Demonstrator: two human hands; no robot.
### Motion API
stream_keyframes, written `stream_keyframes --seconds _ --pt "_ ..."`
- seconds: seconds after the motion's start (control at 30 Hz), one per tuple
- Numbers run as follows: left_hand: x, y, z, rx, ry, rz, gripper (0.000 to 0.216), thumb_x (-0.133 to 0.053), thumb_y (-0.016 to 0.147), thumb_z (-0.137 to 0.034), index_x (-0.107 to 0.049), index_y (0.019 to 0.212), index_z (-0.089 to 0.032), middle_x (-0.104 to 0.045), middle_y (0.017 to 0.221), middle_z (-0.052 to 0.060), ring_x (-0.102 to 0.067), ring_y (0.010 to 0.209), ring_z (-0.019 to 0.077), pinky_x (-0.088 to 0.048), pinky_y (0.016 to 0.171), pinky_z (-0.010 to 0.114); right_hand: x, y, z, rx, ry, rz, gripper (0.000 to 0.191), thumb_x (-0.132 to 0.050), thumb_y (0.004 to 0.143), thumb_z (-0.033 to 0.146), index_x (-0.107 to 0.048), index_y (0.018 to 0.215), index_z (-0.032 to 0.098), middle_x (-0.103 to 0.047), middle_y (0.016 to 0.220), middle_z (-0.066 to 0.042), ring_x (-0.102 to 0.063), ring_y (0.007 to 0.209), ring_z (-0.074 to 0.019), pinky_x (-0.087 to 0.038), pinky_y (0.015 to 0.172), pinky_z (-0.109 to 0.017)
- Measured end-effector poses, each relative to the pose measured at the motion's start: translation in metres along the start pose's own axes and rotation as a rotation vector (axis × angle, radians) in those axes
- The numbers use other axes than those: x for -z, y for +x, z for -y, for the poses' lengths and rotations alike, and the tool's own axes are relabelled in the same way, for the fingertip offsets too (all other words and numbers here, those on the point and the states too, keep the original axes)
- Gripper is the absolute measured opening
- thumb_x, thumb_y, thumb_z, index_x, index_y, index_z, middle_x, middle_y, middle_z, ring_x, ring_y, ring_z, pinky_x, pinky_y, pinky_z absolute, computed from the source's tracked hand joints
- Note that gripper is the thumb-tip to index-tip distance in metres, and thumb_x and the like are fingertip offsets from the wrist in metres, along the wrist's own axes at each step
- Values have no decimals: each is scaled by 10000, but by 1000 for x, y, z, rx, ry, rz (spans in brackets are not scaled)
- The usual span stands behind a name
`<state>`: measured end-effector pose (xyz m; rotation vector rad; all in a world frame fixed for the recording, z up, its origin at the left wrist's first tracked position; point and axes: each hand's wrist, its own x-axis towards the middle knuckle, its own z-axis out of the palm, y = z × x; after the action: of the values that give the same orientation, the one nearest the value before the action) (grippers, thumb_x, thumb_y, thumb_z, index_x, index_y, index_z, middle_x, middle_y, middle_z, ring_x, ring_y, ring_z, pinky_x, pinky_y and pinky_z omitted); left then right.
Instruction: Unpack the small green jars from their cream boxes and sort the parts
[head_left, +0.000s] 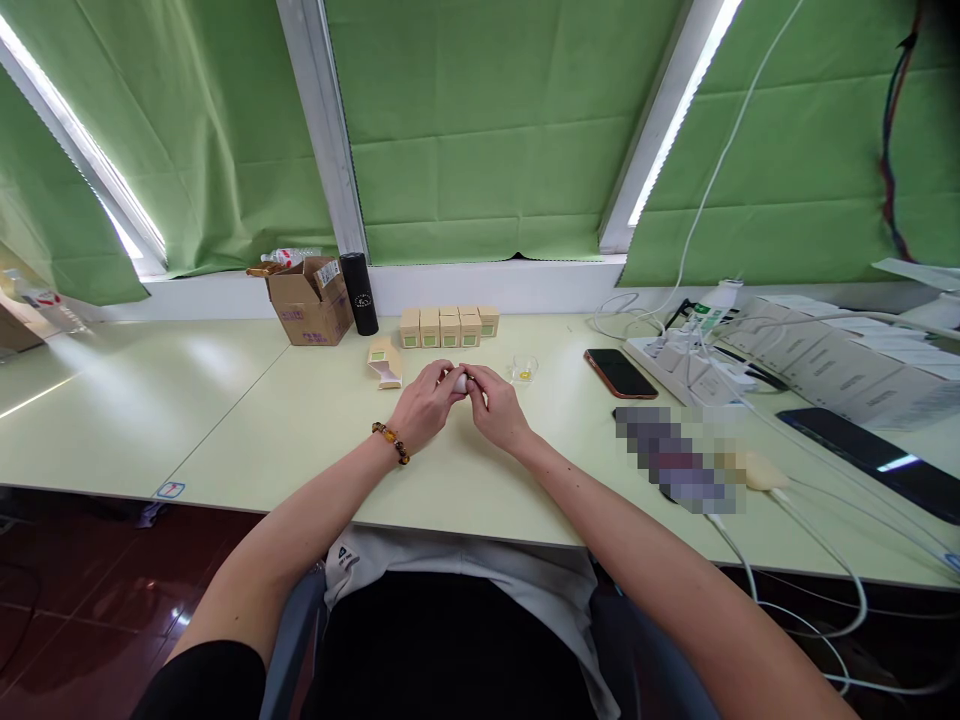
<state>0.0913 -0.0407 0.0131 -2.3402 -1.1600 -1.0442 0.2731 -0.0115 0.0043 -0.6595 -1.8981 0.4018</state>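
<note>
In the middle of the table, my left hand (426,405) is closed around a small white rounded object (460,384), which its fingers partly cover. My right hand (496,408) meets it from the other side, thumb and forefinger pinched at the object's edge. A tiny dark bit shows at those fingertips, too small to name. Just right of my hands lies a small clear plastic case (523,369) with something yellow in it. To the left, a small tan carton (385,362) lies with its end flap open. Behind my hands stands a row of several similar small cartons (448,328).
A cardboard box (309,305) and a black cylinder (359,293) stand at the back left. On the right are a phone (621,373), a power strip (686,370) with white cables, a larger dark phone (877,460) and stacked white boxes (847,360). The table's front edge runs below my forearms.
</note>
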Motion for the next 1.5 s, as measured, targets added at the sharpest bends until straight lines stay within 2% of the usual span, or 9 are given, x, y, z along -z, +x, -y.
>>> stream_keyframes --seconds 0.37,0.53,0.67,0.77,0.9,1.03,1.33,1.43,1.5 --pt "1 0 -5 20 -37 -3 353 -412 1106 -308 -577 1378 -156 -621 1238 175 -675 1080 252 -609 916 412 -3 1 2 -54 -18 -5 381 -412 1031 222 -691 1290 197 -729 1290 -156 -694 1187 -280 -583 1017 -486" --pt "1 2 -7 33 -50 -11 323 -418 1100 -298 -590 1342 -171 -626 1228 170 -675 1080 254 -615 921 427 -4 3 -1 -135 62 14 390 -407 1003 213 -699 1262 211 -741 1268 -128 -698 1147 -264 -586 997 -481" --pt "0 2 -6 26 -82 -31 306 -434 1089 -266 -578 1345 -181 -616 1238 166 -666 1123 264 -613 950 442 -2 4 0 -186 116 18 367 -410 1025 275 -699 1243 215 -744 1234 -124 -708 1065 -257 -606 932 -467" --pt "1 1 -2 47 -136 -62 315 -454 1078 -247 -557 1368 -179 -602 1250 168 -661 1135 266 -611 963 444 4 5 3 -143 138 40 351 -455 1049 357 -675 1295 237 -730 1246 -117 -703 944 -229 -615 888 -448" --pt "0 0 5 77 -233 -94 327 -491 1056 -216 -542 1377 -191 -584 1267 157 -656 1139 249 -616 978 433 10 5 4 -5 79 79 463 -666 952 352 -610 1401 255 -684 1330 -132 -660 880 -218 -614 809 -426" --pt "-2 0 8 93 -314 -100 313 -499 1047 -205 -548 1356 -198 -584 1279 151 -647 1151 240 -632 965 422 10 6 1 17 20 37 370 -637 955 286 -646 1324 249 -709 1231 -122 -641 844 -218 -603 778 -420" --pt "-3 0 5 197 -424 -110 282 -481 1054 -249 -575 1314 -194 -589 1290 159 -636 1171 238 -643 951 415 2 9 -1 -102 75 9 371 -651 925 301 -674 1290 244 -722 1217 -111 -685 884 -226 -616 839 -432" --pt "0 3 7 287 -469 -199 287 -516 1057 -344 -593 1289 -194 -590 1320 173 -623 1220 253 -646 952 413 7 11 -8 -213 103 -54 382 -675 899 339 -684 1263 225 -742 1184 -115 -699 868 -225 -621 853 -447" --pt "2 7 12 404 -600 -301 338 -558 1044 -431 -596 1282 -193 -595 1343 174 -640 1231 254 -638 992 427 14 12 -14 -312 117 -97 402 -699 874 356 -687 1251 214 -763 1116 -101 -703 858 -221 -617 874 -451"
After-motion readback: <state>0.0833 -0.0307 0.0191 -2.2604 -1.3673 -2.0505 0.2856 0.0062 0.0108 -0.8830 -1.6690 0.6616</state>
